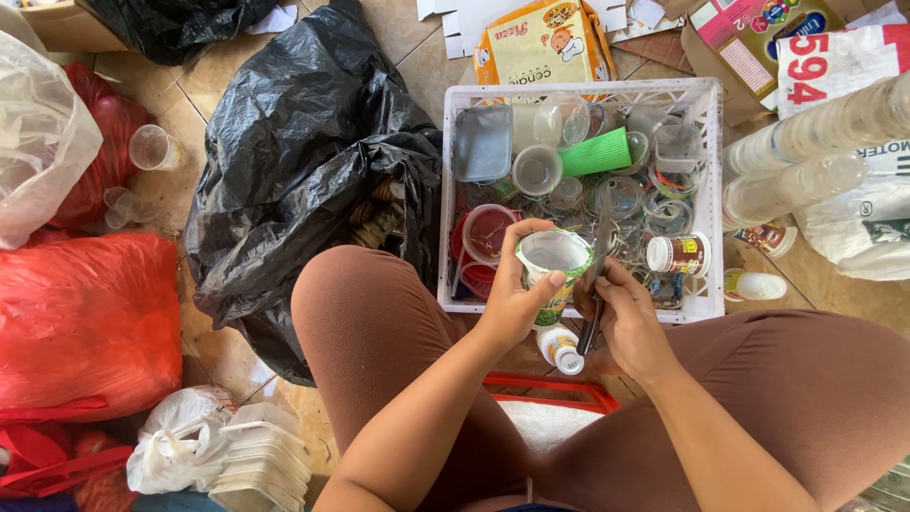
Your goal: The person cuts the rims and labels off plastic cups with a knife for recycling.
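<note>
— What are the hands doing?

— The left hand (pixel 517 299) is wrapped around a small plastic cup (pixel 553 265) with a green printed label, thumb on the near side, fingers curled behind it. The cup is tilted so its open white inside faces up. The right hand (pixel 626 318) is closed around a knife (pixel 597 275), its dark handle down in the fist and the blade pointing up beside the cup's rim.

— Where is the cup?

— In the air above the person's lap, at the near edge of a white plastic crate (pixel 706 190). Just below the hands a small white bottle (pixel 561 349) lies on the floor between the knees, and a red-rimmed tray (pixel 559 387) sits behind it.

— What's in the crate?

— Clear cups, lids and rings, a green ribbed cup (pixel 595 152) on its side, a red bowl (pixel 479 261) and a brown-labelled pot (pixel 679 254).

— And the room?

— A floor of tan tiles (pixel 227 62), crowded. A big black rubbish bag (pixel 303 161) lies left of the crate, with red sacks (pixel 85 322) further left and a pale translucent bag (pixel 38 142) above them. White foam boxes (pixel 261 465) are stacked near the left knee. Stacks of clear cups (pixel 815 152) lie to the right, and flattened cardboard (pixel 545 43) lies beyond the crate.
</note>
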